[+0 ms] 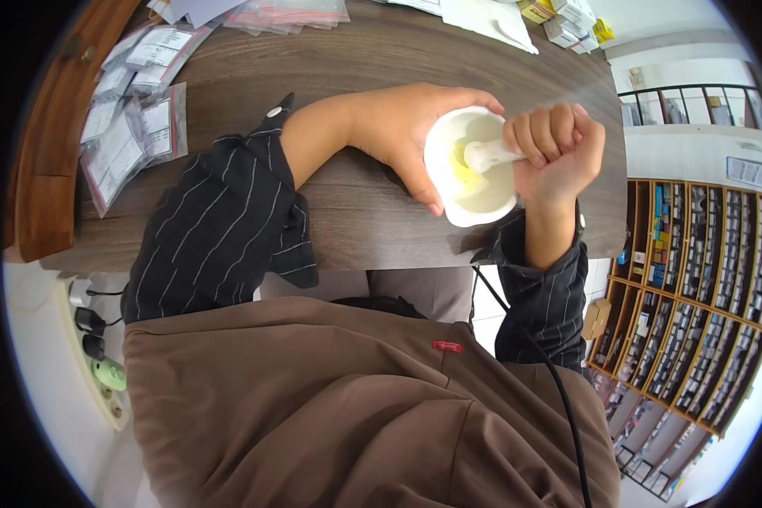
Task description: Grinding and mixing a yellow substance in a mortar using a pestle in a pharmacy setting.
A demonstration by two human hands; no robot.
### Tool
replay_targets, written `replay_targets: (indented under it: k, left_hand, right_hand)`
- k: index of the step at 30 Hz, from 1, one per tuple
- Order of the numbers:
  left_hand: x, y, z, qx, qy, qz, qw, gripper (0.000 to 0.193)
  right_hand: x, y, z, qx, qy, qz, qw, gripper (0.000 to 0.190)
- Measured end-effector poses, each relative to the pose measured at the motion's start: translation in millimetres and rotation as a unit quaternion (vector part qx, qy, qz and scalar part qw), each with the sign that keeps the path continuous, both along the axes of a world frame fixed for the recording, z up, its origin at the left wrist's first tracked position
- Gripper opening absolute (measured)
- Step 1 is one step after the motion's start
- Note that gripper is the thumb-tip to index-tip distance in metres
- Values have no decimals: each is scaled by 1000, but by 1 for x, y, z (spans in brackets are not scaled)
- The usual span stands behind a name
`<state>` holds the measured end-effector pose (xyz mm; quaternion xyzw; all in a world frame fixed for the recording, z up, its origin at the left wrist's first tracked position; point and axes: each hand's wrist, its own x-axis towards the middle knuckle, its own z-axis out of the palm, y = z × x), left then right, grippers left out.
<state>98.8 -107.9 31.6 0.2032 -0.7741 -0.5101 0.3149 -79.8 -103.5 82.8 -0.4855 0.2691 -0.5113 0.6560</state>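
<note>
A white mortar (441, 190) stands on the wooden table, near the edge closest to me. My left hand (400, 127) wraps around its outer wall from the left, thumb and fingers spread along opposite sides. The white pestle (492, 154) is gripped in the fist of my right hand (555, 149), at the mortar's right rim. Its rounded head rests inside the bowl, tilted down to the left. Yellow powder (462, 174) clings to the bowl's inner wall around the pestle head. The upper end of the pestle is hidden in my fist.
Zip-lock plastic bags with printed labels (127, 136) lie at the left of the table (355, 235). More clear bags (286, 14), a white paper sheet (482, 22) and small boxes (571, 25) sit along the far side. Shelves (686, 298) packed with boxes stand at the right.
</note>
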Motion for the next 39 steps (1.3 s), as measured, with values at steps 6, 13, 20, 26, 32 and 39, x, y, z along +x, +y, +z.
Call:
replay_targets:
  k: [6, 13, 20, 26, 32, 39]
  left_hand:
    - [0, -2, 0, -21, -6, -3, 1000, 100]
    - [0, -2, -6, -6, 43, -17, 999, 98]
    - [-1, 0, 0, -6, 11, -5, 1000, 101]
    - [0, -6, -4, -141, 25, 9, 990, 98]
    - [-1, 1, 1, -38, -2, 5, 999, 98]
    - [3, 2, -5, -23, 40, 4, 999, 96]
  right_hand:
    - [3, 19, -4, -92, 52, 51, 993, 40]
    - [22, 19, 1, -169, 227, 71, 956, 40]
    - [-1, 16, -16, -63, -17, 53, 996, 41]
    - [34, 20, -8, -274, 302, 41, 912, 42]
    - [14, 7, 2, -38, 89, 70, 993, 43]
    - [19, 10, -7, -181, 196, 110, 958, 38]
